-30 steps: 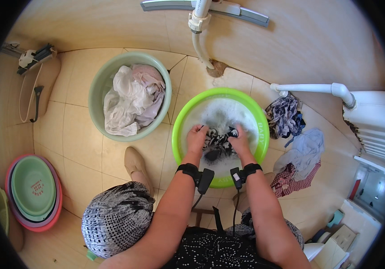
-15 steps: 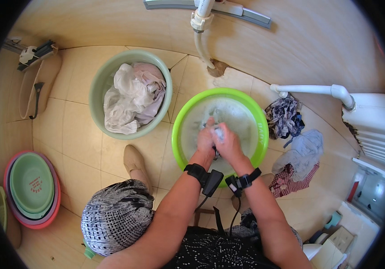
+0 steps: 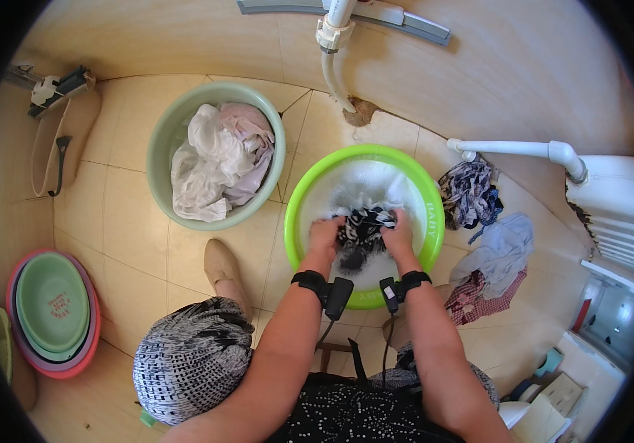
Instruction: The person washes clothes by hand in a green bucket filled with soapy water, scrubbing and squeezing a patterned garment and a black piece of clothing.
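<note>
A wet black-and-white patterned garment (image 3: 363, 230) is stretched between my hands in the bright green basin (image 3: 296, 184). White suds and cloudy water (image 3: 357, 173) surround it. My left hand (image 3: 326, 235) grips the garment's left side, and my right hand (image 3: 398, 235) grips its right side; both are closed on the cloth. Part of the garment dips into the water, so its full shape is hidden. Dark straps with small black boxes are on both my wrists.
Left of the green basin stands a pale green basin (image 3: 158, 177) with white and pink clothes (image 3: 217, 162). Dark patterned, light blue and red checked clothes (image 3: 494, 255) lie on the floor at right. Stacked basins (image 3: 55, 303) sit far left. White pipes (image 3: 516, 148) run along the wall.
My hands were together over the basin's middle, with the cloth bunched and mostly hidden. They have moved apart and slightly nearer to me, spreading the dark garment between them; the suds look thicker.
</note>
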Tool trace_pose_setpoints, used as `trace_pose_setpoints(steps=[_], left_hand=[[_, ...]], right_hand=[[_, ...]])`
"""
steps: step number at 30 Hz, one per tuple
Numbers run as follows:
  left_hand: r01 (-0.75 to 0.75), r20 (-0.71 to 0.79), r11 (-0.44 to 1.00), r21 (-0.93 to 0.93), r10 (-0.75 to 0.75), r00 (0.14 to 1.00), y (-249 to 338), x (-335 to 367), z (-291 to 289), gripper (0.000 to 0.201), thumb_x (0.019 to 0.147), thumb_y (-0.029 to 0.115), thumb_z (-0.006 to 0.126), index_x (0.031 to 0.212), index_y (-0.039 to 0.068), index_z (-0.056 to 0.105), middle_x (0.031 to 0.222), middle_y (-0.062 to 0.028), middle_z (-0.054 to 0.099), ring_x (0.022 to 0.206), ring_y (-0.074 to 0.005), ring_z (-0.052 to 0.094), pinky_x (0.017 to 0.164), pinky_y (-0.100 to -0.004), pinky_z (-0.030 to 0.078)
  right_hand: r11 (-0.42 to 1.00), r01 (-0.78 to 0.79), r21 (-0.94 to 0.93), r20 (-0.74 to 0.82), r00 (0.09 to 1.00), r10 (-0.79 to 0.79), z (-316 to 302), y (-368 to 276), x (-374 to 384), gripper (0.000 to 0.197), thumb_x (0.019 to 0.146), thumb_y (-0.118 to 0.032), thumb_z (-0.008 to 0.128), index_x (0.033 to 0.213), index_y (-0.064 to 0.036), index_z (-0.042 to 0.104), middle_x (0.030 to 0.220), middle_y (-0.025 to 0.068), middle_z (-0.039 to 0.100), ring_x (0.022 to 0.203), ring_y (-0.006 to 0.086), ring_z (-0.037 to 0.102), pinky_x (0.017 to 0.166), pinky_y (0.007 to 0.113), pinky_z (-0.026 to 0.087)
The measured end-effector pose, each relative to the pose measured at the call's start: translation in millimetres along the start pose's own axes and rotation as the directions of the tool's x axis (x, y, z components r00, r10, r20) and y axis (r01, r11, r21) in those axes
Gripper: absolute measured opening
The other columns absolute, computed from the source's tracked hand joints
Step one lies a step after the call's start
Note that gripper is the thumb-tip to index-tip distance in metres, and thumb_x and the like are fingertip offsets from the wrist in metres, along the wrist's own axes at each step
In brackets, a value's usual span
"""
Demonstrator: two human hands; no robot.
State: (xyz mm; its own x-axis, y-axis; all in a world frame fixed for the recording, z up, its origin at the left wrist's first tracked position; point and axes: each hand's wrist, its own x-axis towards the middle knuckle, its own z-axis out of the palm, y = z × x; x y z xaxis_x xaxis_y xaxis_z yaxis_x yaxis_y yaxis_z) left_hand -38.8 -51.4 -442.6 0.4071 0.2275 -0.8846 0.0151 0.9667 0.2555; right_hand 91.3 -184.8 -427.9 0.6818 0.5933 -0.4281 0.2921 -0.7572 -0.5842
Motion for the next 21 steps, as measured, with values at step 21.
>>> trace_pose_setpoints(steps=[21], left_hand=[[-0.213, 0.053, 0.961, 0.179, 0.206, 0.977, 16.5, -43.8, 57.0, 0.034, 0.09, 0.034, 0.061, 0.101, 0.002, 0.063, 0.089, -0.0047, 0.066, 0.079, -0.0142, 0.062, 0.071, -0.0297, 0.049]], right_hand=[[0.999, 0.03, -0.032, 0.094, 0.995, -0.027, -16.3, -52.5, 2.5, 0.039, 0.09, -0.036, 0.055, 0.113, -0.0044, 0.055, 0.091, 0.0264, 0.063, 0.09, 0.0432, 0.061, 0.078, 0.05, 0.047]])
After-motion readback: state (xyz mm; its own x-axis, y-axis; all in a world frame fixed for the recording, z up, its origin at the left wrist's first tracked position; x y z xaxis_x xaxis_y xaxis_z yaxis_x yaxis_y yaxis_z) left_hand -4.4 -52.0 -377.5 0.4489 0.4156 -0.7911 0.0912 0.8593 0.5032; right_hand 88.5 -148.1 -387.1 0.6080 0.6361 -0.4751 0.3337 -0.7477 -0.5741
